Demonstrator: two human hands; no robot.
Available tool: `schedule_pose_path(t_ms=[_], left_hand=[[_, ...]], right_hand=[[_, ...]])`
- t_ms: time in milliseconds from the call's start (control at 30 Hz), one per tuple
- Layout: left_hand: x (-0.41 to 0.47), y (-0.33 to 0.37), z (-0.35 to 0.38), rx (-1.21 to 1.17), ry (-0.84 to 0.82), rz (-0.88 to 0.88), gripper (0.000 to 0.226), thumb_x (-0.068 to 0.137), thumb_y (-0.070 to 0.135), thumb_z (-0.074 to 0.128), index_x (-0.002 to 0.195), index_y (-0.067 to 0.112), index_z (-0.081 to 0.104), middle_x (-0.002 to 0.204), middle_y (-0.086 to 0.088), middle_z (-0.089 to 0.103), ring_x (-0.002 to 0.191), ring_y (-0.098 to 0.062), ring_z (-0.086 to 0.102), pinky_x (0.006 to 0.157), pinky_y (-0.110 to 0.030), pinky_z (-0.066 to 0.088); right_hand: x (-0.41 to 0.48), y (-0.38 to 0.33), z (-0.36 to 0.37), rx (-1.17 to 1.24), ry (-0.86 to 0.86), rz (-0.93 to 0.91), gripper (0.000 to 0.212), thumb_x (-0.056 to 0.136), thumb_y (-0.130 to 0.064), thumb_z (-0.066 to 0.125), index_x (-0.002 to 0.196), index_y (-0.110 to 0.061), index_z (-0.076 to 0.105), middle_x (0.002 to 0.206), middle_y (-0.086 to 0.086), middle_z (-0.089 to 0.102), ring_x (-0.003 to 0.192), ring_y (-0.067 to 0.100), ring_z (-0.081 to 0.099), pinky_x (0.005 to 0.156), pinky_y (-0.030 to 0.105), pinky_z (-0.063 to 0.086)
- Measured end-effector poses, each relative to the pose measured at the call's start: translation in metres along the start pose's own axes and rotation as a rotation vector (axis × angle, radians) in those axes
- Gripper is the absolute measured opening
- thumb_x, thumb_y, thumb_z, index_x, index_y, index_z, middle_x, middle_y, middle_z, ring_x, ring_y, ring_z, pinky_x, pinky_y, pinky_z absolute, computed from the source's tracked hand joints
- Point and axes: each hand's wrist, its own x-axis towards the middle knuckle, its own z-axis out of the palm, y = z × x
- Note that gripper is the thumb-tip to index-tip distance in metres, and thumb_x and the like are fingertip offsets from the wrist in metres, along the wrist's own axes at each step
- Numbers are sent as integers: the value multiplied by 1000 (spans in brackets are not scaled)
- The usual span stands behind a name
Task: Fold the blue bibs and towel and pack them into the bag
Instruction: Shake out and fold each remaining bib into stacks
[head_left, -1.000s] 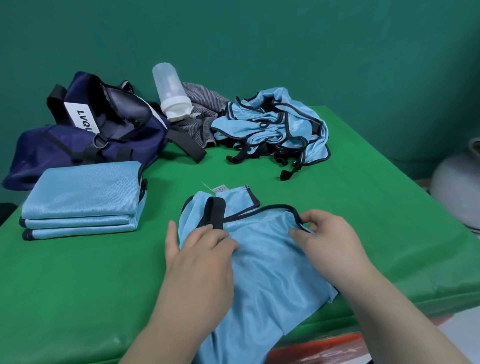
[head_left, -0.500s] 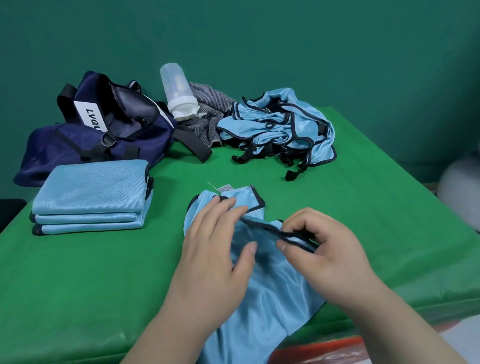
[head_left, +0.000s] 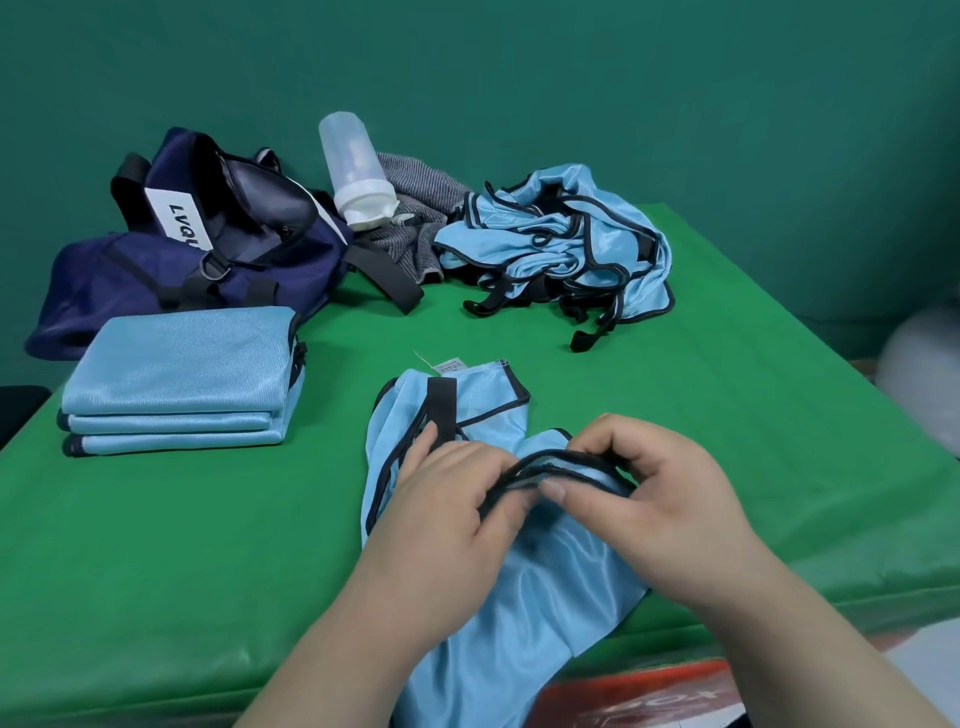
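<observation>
A light blue bib (head_left: 524, 613) with black trim lies at the near edge of the green table (head_left: 208, 545), its lower part hanging over the edge. My left hand (head_left: 452, 499) and my right hand (head_left: 660, 499) both pinch its black-trimmed edge, lifted just off the cloth. Three folded blue pieces form a stack (head_left: 182, 379) at the left. A heap of unfolded blue bibs (head_left: 561, 249) sits at the back. The navy bag (head_left: 187, 249) lies open at the back left.
A translucent bottle with a white cap (head_left: 356, 171) leans on grey striped cloth (head_left: 415, 208) between the bag and the heap. A black bag strap (head_left: 384, 280) trails onto the table. A pale round object (head_left: 924, 364) sits beyond the right edge.
Both hands have gathered the bib's black-trimmed edge together and lifted it, where a second ago they lay flat and apart on the cloth. The view has shifted slightly.
</observation>
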Motion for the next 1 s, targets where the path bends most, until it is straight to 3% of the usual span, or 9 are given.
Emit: schedule_pose_path(t_ms=[133,400,467,567,633,700,867,1000], left_hand=[[-1,0,-2,-65,50,-2,18,91,44,53,81,30,57,90,17,53,94,0,49,103,-37,37],[-5,1,-6,-180,-4,20,18,90,41,50,91,26,60,90,10,58,100,-11,54,114,-45,28],[-6,0,-7,-203,-6,17,22,90,43,47,89,25,59,89,9,58,100,-12,55,114,-45,28],[-4,0,-6,-152,5,6,23,86,48,50,89,27,59,90,10,59,102,-10,55,119,-32,20],[-3,1,-6,-123,19,2,23,84,51,54,88,29,59,89,13,56,98,-8,56,119,-20,11],[-2,1,-5,-107,34,-1,23,83,54,55,86,32,57,89,17,54,94,-6,55,118,-18,10],[-1,-3,-2,-101,56,2,23,87,52,53,81,31,59,85,15,55,91,-7,56,117,-40,23],[-2,-3,-3,-139,44,-10,30,88,52,52,76,27,63,88,11,58,94,-10,56,113,-45,27]], right_hand=[[1,1,-3,-9,39,36,12,74,-31,77,78,-27,66,69,-9,66,63,8,59,60,23,47],[2,0,-6,-20,34,119,24,80,-11,80,82,-33,70,70,-11,70,65,5,62,62,22,49],[2,1,-6,-9,30,123,25,81,-11,79,83,-34,70,71,-10,71,66,10,63,64,27,51],[1,2,-4,15,21,128,23,82,-11,79,82,-32,70,71,-6,70,67,17,63,66,38,52],[1,2,-5,35,20,129,22,83,-11,79,82,-31,71,71,-5,70,65,14,62,66,39,52],[1,2,-6,55,15,130,20,83,-11,79,81,-29,71,70,-3,70,64,11,60,65,37,51],[0,4,-4,48,7,133,13,75,-33,76,74,-26,66,63,-2,64,58,9,52,57,31,44],[-1,4,-5,16,4,108,22,72,-34,82,69,-24,62,55,-9,55,53,3,43,51,19,36]])
